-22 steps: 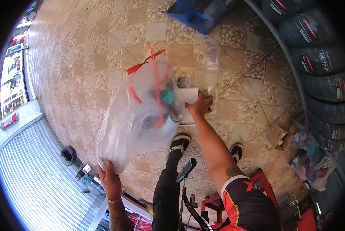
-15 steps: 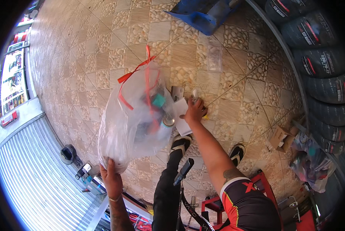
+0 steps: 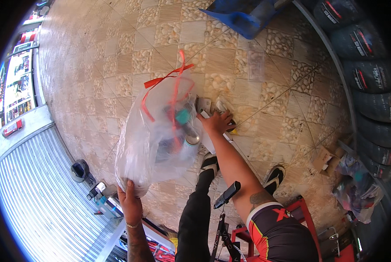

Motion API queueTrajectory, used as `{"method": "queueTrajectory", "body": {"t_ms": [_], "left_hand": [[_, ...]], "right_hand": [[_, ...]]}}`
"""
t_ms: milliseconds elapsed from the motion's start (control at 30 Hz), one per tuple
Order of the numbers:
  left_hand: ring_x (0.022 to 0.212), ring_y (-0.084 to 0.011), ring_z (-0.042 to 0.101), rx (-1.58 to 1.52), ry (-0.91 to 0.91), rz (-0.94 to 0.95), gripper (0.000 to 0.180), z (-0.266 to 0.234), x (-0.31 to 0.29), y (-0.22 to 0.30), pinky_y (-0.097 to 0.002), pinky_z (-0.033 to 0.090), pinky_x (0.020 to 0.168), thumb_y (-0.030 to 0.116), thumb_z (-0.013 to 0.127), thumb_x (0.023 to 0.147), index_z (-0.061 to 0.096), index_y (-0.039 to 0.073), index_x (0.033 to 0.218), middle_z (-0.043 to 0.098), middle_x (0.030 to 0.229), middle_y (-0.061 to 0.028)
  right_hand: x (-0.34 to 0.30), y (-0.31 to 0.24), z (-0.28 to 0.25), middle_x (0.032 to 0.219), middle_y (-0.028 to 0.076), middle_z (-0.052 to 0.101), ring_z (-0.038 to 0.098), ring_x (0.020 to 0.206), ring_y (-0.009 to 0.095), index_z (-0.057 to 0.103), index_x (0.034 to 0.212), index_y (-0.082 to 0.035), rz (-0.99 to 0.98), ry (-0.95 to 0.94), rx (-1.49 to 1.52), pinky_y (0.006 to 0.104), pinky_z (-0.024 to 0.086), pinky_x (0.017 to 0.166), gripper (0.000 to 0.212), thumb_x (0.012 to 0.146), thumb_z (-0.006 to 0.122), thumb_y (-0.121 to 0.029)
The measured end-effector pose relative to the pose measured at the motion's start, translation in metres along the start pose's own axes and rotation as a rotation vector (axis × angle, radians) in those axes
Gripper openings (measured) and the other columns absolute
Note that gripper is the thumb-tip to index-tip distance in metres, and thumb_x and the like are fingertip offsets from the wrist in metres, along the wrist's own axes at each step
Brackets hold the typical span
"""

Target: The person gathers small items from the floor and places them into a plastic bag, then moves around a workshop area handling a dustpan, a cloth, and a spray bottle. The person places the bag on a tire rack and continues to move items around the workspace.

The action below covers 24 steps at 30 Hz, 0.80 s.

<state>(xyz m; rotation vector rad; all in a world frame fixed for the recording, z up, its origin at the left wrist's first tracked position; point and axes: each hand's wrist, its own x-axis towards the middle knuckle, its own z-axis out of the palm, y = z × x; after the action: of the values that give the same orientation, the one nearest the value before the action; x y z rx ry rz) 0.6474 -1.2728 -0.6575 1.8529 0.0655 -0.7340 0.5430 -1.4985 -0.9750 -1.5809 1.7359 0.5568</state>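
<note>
A large translucent plastic bag [image 3: 134, 135] with red tie strips [image 3: 167, 76] lies on the floor before me, with a teal piece and a jar-like round thing showing through. My left hand [image 3: 130, 203] pinches the bag's near edge at lower left. To the right of the bag, my right hand [image 3: 217, 122] curls over a small heap of packaging scraps, thumb toward the bag. In or around that heap are white paper [image 3: 207, 144], a small printed card or box [image 3: 203, 105], clear plastic [image 3: 224, 104] and a bit of yellow. The fingers partly hide what they hold.
A blue dustpan [image 3: 239, 19] lies at the far edge; a flat clear package [image 3: 256, 65] is nearer. Tyres [image 3: 370, 76] line the rack at right, above an open cardboard box [image 3: 324, 160] and a filled plastic bag [image 3: 359, 192]. A helmet [image 3: 80, 170] sits by the shutter.
My right hand has shifted left toward the bag, the packaging scraps moving with it and the white paper more covered. My left hand keeps its hold. The whole view has swung slightly.
</note>
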Motion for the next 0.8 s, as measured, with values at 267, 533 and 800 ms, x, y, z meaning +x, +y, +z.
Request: {"method": "queueTrajectory", "body": {"t_ms": [267,533,800], "left_hand": [[0.118,-0.0164,0.056,0.021,0.01,-0.02,0.044,-0.014,0.005,-0.002,-0.0324,0.042,0.104,0.016,0.055,0.102,0.045,0.001,0.142,0.058,0.131,-0.0095],[0.113,-0.0141,0.057,-0.021,-0.017,-0.037,0.042,-0.03,0.001,0.016,-0.0303,0.043,0.101,0.017,0.057,0.101,0.048,0.001,0.14,0.061,0.127,-0.0079],[0.101,-0.0116,0.06,0.018,0.013,0.047,0.035,-0.043,-0.009,0.045,-0.0278,0.048,0.088,0.018,0.059,0.101,0.055,0.0,0.13,0.065,0.115,-0.0058]], "right_hand": [[0.007,0.014,0.029,0.13,0.028,0.058,0.06,0.118,0.038,0.069,0.12,-0.008,-0.476,-0.322,-0.051,0.0425,0.051,0.097,0.071,0.06,0.081,-0.043],[0.004,0.08,-0.045,0.103,0.015,0.072,0.071,0.093,0.026,0.069,0.11,0.002,-0.32,-0.468,0.791,0.0367,0.055,0.084,0.051,0.065,0.082,-0.016],[-0.139,-0.067,-0.207,0.125,0.016,0.061,0.062,0.115,0.029,0.069,0.114,-0.008,-1.489,-0.223,0.586,0.0393,0.048,0.099,0.048,0.067,0.08,-0.011]]}}
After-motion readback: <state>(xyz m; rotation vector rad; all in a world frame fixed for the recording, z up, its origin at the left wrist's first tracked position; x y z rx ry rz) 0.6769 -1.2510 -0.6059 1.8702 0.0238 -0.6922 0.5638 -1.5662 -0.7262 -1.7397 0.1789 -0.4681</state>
